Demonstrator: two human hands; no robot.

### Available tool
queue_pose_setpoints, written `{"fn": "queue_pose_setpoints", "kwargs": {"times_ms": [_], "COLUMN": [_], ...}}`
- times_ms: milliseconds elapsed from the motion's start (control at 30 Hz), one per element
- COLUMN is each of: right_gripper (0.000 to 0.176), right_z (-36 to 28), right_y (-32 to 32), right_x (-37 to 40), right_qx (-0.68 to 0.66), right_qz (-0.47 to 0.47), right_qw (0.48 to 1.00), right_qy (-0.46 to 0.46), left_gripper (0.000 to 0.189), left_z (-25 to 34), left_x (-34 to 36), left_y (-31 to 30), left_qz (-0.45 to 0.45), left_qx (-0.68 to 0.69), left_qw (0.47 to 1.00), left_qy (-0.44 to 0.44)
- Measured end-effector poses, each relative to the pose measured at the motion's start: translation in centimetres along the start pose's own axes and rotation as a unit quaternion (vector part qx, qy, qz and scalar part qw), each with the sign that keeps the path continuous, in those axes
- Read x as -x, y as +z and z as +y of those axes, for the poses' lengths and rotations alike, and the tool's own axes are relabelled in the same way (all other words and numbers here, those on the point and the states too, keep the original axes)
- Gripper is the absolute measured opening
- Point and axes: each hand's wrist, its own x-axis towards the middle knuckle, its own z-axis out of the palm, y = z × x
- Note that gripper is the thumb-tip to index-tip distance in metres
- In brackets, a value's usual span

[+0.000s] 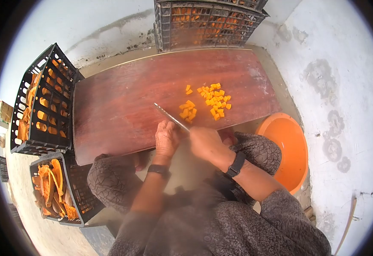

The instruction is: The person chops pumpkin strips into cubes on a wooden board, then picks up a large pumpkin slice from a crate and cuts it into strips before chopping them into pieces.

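My right hand (204, 142) is closed around the handle of a knife (172, 116), whose blade points up and left over the near edge of the reddish wooden board (122, 106). Close to the blade's left side, my left hand (166, 138) has its fingers curled together; what they hold, if anything, is hidden. Small orange cubes (214, 99) lie loose on the board, ahead and to the right of my hands. A smaller group of orange pieces (188, 112) sits just beyond the knife.
Black crates (45, 102) of orange chunks stand at the left and at the board's far edge (207, 25). Another crate (81, 192) at lower left holds orange peels (52, 187). An orange basin (292, 149) stands at the right, beside my knee.
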Motion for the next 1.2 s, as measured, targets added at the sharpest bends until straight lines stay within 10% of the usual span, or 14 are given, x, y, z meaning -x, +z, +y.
{"fn": "queue_pose_setpoints", "kwargs": {"times_ms": [467,1200], "right_gripper": [0.005,0.009], "right_z": [1.1,0.1], "right_y": [3.5,2.7], "right_x": [-2.0,-4.8], "right_qx": [-0.031,-0.01], "right_qz": [0.153,0.064], "right_qw": [0.988,0.997], "right_qy": [0.013,0.03], "left_gripper": [0.014,0.013], "left_z": [-0.1,0.6], "left_x": [0.8,0.8], "left_y": [-0.8,-0.4], "left_qz": [0.008,0.002], "left_qx": [0.027,-0.009], "left_qw": [1.0,1.0], "left_qy": [0.001,-0.011]}}
